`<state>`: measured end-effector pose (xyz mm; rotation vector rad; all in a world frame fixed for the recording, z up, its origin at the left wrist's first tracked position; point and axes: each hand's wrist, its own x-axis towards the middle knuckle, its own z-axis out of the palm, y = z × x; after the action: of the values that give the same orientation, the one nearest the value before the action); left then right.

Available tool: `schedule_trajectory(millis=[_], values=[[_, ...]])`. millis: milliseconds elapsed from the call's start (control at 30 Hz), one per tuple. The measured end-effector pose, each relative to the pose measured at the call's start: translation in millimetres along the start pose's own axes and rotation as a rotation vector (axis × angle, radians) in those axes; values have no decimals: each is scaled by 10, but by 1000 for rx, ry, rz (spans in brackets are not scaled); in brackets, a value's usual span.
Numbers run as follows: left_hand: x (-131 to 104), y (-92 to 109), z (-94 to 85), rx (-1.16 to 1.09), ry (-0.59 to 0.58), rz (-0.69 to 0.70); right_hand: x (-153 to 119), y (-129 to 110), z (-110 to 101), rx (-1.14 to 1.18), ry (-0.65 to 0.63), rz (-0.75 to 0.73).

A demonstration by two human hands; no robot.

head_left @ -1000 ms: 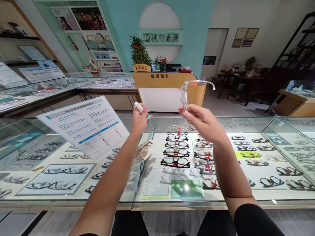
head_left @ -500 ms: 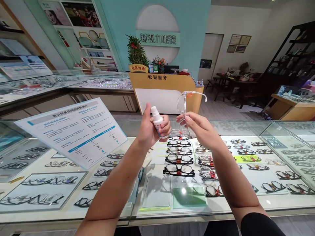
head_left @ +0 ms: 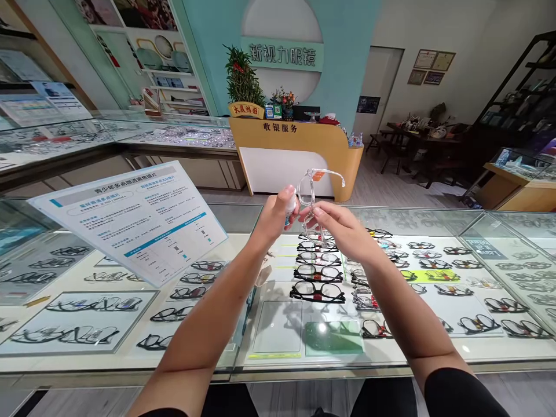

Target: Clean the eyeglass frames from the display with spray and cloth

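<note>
My left hand (head_left: 275,217) is wrapped round a small white spray bottle (head_left: 292,202), its thumb up by the nozzle. Close to its right, my right hand (head_left: 334,223) pinches a pair of clear-framed glasses (head_left: 306,191) near the bridge. The glasses stand on end, one lens above the other, with a temple reaching right and an orange tag (head_left: 319,175) at the upper lens. The bottle's nozzle is beside the upper lens. Both hands are above the glass display counter (head_left: 243,376), where black-framed glasses (head_left: 317,291) lie in a column.
A printed sheet (head_left: 130,223) leans up on the left of the counter. More frames lie in rows on both sides, with a green card (head_left: 333,337) near the front edge. Beyond stand a yellow cashier desk (head_left: 295,136) and a potted plant (head_left: 244,78).
My left hand has turned and come closer to the glasses with the bottle, its thumb now at the nozzle. My right hand and the glasses have shifted slightly left.
</note>
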<state>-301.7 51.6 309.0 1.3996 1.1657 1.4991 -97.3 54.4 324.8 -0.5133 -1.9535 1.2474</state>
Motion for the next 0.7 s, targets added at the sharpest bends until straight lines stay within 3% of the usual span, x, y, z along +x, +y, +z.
schedule_trajectory(millis=[200,367,567,700], values=[[3,26,13,-57,-1,-5,-16,-30,-3,25,-18,-4],[-42,104,2,40,-142,8,25,29,-64,100,94,-6],[-57,5,-15,218,-310,-13,98,109,-102,153,177,31],[-34,-14,-22,194,-308,22,100,108,-108,142,176,38]])
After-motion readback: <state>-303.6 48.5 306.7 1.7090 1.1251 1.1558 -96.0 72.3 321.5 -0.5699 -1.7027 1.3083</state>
